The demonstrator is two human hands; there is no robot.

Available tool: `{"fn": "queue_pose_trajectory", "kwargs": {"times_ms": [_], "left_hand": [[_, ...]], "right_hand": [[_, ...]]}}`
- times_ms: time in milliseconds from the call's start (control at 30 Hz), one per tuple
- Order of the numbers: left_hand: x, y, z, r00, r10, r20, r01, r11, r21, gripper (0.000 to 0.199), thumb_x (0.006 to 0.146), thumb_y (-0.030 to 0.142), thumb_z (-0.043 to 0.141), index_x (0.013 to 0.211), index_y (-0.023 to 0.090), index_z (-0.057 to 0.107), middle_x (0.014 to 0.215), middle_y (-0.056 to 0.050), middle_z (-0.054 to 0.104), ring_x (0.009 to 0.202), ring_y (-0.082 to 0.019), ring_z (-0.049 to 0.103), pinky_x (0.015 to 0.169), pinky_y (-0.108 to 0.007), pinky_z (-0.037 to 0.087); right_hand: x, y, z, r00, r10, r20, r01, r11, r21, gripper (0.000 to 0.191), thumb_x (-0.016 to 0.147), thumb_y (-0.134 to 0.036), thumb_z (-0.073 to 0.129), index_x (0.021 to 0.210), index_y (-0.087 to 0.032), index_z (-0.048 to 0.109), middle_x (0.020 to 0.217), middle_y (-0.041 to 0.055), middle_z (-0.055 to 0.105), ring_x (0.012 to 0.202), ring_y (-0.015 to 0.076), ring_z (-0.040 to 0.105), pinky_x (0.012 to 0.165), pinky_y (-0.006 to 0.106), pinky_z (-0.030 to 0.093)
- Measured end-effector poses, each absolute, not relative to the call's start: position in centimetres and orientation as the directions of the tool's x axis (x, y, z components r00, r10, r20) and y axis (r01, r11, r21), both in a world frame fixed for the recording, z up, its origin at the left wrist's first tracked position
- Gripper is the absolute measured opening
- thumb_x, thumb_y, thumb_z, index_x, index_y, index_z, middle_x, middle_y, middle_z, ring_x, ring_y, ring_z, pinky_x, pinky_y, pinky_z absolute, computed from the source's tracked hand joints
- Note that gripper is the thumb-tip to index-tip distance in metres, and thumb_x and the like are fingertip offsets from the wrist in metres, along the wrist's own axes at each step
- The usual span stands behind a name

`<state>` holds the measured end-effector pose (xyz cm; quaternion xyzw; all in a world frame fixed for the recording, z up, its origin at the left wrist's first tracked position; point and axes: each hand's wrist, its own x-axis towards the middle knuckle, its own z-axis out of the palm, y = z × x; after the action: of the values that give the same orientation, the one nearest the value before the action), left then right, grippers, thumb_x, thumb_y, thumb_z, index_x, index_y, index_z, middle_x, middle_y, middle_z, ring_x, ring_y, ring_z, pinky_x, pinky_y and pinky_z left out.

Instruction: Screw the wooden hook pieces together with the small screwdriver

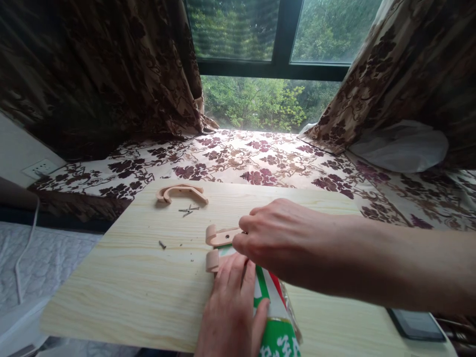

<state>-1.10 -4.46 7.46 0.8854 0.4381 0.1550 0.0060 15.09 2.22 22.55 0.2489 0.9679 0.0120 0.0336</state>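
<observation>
My left hand point(238, 302) lies with its fingers spread over a green, white and red package point(278, 327) and the lower of two wooden hook pieces point(212, 260). Above it, my right hand point(266, 230) has its fingers closed at the right end of the upper wooden hook piece point(223, 237), which has a dark hole in it. Whatever is between those fingers is too small to make out. Two curved wooden pieces point(182, 192) rest farther back on the table, with several screws point(189, 210) just in front of them. A single screw point(162, 245) lies to the left.
The pale wooden table point(111, 287) stands before a ledge with a floral cloth point(238, 158). A dark phone point(416, 325) is near the table's right front edge. A white plastic bag point(401, 146) sits on the ledge at the right, by a curtain.
</observation>
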Motion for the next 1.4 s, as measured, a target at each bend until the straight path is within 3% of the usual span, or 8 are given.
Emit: {"fn": "queue_pose_trajectory", "kwargs": {"times_ms": [267,400,600,933,1167,1400], "left_hand": [[-0.9,-4.3,7.2,0.581,0.758,0.298,0.763,-0.634,0.126,0.054,0.082,0.025,0.053,0.134,0.010,0.044,0.131,-0.019,0.052,0.123,-0.033,0.049,0.092,-0.044,0.052],[-1.0,-4.4,7.4,0.574,0.773,0.271,0.770,-0.622,0.143,0.054,0.082,0.024,0.052,0.134,0.011,0.044,0.133,-0.018,0.051,0.124,-0.033,0.047,0.093,-0.044,0.051],[-1.0,-4.6,7.3,0.565,0.783,0.259,0.777,-0.611,0.151,0.051,0.083,0.024,0.051,0.132,0.012,0.046,0.134,-0.017,0.050,0.124,-0.033,0.048,0.091,-0.042,0.052],[-1.0,-4.6,7.4,0.570,0.782,0.252,0.776,-0.613,0.150,0.053,0.083,0.024,0.051,0.133,0.011,0.044,0.137,-0.016,0.047,0.128,-0.032,0.043,0.097,-0.043,0.049],[-0.9,-4.5,7.4,0.568,0.785,0.248,0.777,-0.611,0.154,0.050,0.084,0.025,0.050,0.131,0.011,0.046,0.133,-0.018,0.050,0.125,-0.033,0.047,0.093,-0.043,0.051],[-0.8,-4.4,7.4,0.566,0.783,0.259,0.776,-0.611,0.153,0.051,0.083,0.025,0.051,0.132,0.012,0.046,0.138,-0.016,0.047,0.128,-0.033,0.043,0.098,-0.044,0.048]], "right_hand": [[15.3,2.1,22.3,-0.811,0.570,-0.130,0.562,0.821,0.100,0.013,0.078,-0.005,0.054,0.073,-0.017,0.054,0.059,-0.0013,0.052,0.044,0.0108,0.036,0.041,0.027,0.018],[15.1,2.1,23.0,-0.821,0.559,-0.120,0.554,0.829,0.071,0.014,0.077,-0.002,0.053,0.074,-0.016,0.054,0.058,-0.0021,0.051,0.041,0.0098,0.032,0.040,0.027,0.017],[15.1,2.2,22.5,-0.868,0.486,-0.105,0.488,0.873,0.005,0.012,0.078,-0.004,0.053,0.077,-0.016,0.055,0.068,0.0018,0.057,0.048,0.0101,0.040,0.043,0.028,0.019],[15.0,2.0,22.8,-0.834,0.542,-0.105,0.540,0.840,0.048,0.015,0.076,-0.002,0.054,0.075,-0.017,0.052,0.059,-0.0021,0.053,0.042,0.0095,0.035,0.041,0.027,0.016],[15.0,2.1,23.0,-0.866,0.477,-0.151,0.486,0.873,-0.033,0.011,0.080,-0.003,0.053,0.079,-0.014,0.055,0.072,0.0017,0.058,0.052,0.0104,0.044,0.046,0.027,0.026],[14.9,2.1,22.9,-0.839,0.514,-0.177,0.523,0.853,0.000,0.012,0.078,-0.002,0.055,0.080,-0.014,0.054,0.060,-0.0028,0.051,0.045,0.0102,0.038,0.041,0.027,0.022]]}}
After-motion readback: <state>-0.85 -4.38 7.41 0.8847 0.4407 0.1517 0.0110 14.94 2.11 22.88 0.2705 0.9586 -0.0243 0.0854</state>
